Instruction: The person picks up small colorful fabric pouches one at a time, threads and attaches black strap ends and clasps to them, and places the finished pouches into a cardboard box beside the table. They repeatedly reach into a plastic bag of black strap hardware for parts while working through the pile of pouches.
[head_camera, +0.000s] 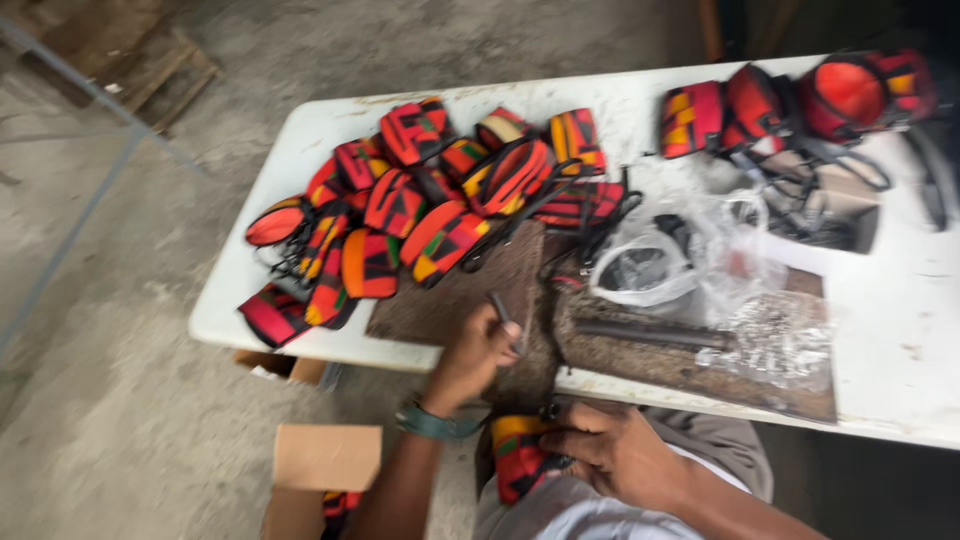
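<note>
The person's arms are bare. A teal band (436, 423) circles the left wrist. A light grey shirt (560, 510) covers the torso, with greyish-brown trousers (720, 440) below.

A small fabric pouch (518, 457) in bold red, orange, yellow and black stripes is held low in front of the body, below the near edge of the table; only part of it is seen, the rest being covered, and a dark fitting is seen at its upper edge. A short, slim grey metal tool (503, 314) is held tilted, its upper end pointing away from the body, over a worn brown board on the table. Blur hides its tip.
</note>
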